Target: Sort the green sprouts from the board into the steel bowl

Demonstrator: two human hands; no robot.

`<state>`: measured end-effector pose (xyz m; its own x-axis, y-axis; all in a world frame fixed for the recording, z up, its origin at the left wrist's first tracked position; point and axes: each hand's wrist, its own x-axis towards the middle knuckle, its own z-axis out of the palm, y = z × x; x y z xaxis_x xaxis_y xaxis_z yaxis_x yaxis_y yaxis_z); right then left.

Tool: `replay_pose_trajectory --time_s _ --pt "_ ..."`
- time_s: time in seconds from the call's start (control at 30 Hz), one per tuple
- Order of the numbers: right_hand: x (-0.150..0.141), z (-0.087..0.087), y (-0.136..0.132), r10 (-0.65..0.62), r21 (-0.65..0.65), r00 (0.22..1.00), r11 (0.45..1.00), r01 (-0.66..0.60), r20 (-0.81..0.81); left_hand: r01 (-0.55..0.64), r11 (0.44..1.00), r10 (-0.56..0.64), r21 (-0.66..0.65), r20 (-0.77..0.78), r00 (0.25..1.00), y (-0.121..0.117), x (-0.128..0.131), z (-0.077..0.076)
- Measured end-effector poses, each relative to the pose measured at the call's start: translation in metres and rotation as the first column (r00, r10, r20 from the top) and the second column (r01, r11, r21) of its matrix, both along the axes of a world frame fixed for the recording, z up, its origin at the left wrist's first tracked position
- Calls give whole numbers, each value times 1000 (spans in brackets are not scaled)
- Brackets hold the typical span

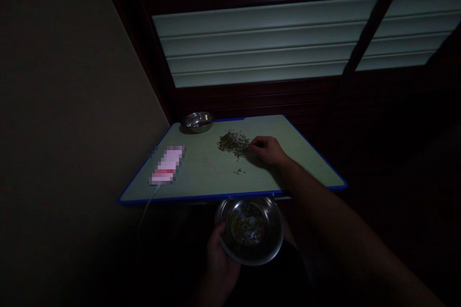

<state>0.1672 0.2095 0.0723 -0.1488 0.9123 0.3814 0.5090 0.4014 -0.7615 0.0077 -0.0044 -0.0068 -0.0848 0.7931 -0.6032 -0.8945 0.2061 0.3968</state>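
My left hand [220, 260] grips a shiny metal bowl [275, 244] by its left rim, thumb over the edge. The bowl sits just below the table's front edge, with small greenish and pale bits [248, 225] at its bottom. Over the light green tabletop, my right hand [265, 149] has its fingers pinched together at the right side of a loose pile of small green grains or beans [232, 143]. What lies between those fingertips is too small and dark to make out. Several stray grains [239, 171] lie nearer the front edge.
The small table [194, 182] has a blue rim. A second metal bowl [198, 123] stands at its back left corner. Toward the left edge lies a phone with a lit, blurred screen [168, 164], its white cable [147, 208] hanging over the front. A wall and dark slatted doors [259, 43] border the table.
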Motion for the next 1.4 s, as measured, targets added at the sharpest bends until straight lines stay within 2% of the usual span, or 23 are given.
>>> replay_pose_trajectory --time_s 0.27,0.57,0.83,1.13,1.4 --pt "-3 0 -2 99 -29 993 994 -101 -71 12 1000 -12 -14 -2 1000 0 0 0" --pt "-2 0 -3 148 -32 983 988 -152 -109 6 1000 -7 -25 -8 1000 0 1 6" --pt "-2 2 -4 95 -15 990 995 -97 -108 7 1000 -7 -4 6 1000 0 0 -1" --pt "-2 1 -3 139 -45 984 988 -145 -116 8 1000 -8 29 9 1000 0 0 -4" --pt "1 0 2 30 -56 992 998 -37 -119 9 1000 -9 -19 0 1000 0 1 -1"
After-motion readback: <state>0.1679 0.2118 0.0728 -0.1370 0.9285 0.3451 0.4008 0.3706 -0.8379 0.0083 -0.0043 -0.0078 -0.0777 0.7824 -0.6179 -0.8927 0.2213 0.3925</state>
